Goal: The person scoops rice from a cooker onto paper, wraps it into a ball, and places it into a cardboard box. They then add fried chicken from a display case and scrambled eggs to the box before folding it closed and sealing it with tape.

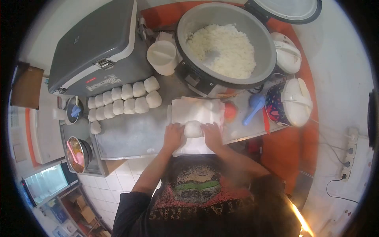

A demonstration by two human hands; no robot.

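Note:
A rounded white bundle (193, 129), which looks like rice wrapped in paper, lies on a stack of white paper sheets (185, 106) at the counter's front edge. My left hand (174, 136) grips its left end with curled fingers. At the opposite end, my right hand (212, 136) has its fingers closed on the bundle's right side. The fingertips are partly hidden against the paper. Similar white wrapped bundles (129, 106) stand in two rows to the left, with a single bundle (95, 127) in front of them.
Behind the paper stands a large open rice cooker (181, 73) with white rice (233, 47). A blue scoop (254, 110) and a patterned lidded container (276, 100) are on the right. At left are a grey cooler box (94, 47) and a metal bowl (83, 148) with a pink spoon.

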